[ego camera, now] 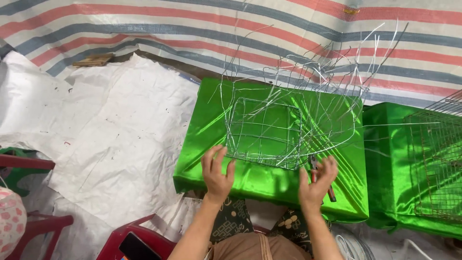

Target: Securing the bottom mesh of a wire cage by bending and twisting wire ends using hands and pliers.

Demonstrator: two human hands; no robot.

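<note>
Head view: at frame centre, the half-woven silver wire basket frame (269, 130) sits on a shiny green satin-covered box (250, 180). Left hand (216, 175) spreads open at its near edge; right hand (317, 185) grips red-handled pliers (321, 178). Loose wire ends could jab fingers or snag the satin.

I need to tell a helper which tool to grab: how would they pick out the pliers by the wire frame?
Start at the shiny green cloth-covered box in the middle, with the half-built silver wire cage on top. At the cage's near right corner, the right hand holds small pliers with red handles. They are the only red tool on the green cloth.
</note>
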